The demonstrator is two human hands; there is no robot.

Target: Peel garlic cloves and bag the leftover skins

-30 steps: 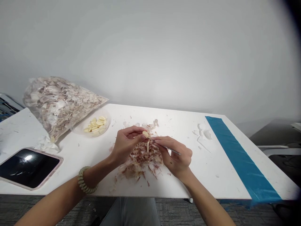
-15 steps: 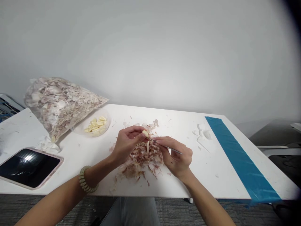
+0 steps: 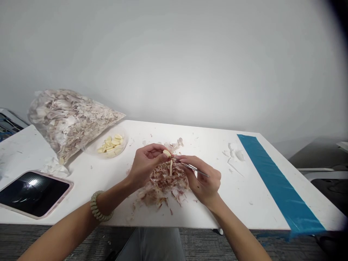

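My left hand (image 3: pixel 148 163) pinches a pale, peeled garlic clove (image 3: pixel 166 153) between thumb and fingertips. Metal tweezers (image 3: pixel 194 169) lie in the closed fingers of my right hand (image 3: pixel 205 177), their tips meeting the clove's right side. Below both hands spreads a heap of brown and purplish garlic skins (image 3: pixel 165 177), with a pale stalk piece (image 3: pixel 171 168) standing up from it. To the left of my hands, a clear round bowl (image 3: pixel 123 146) holds several peeled garlic cloves (image 3: pixel 111 144).
A big clear bag (image 3: pixel 78 119) full of garlic skins leans over the bowl's left side. A tablet-like device (image 3: pixel 35 192) lies at the front left beside crumpled tissue (image 3: pixel 54 167). White scraps (image 3: pixel 235 154) and blue tape (image 3: pixel 277 181) are on the right of the white table (image 3: pixel 244 203).
The clove has tilted slightly and moved a little left in my left fingers. My right hand has shifted slightly left, and the tweezers' two arms now show apart.
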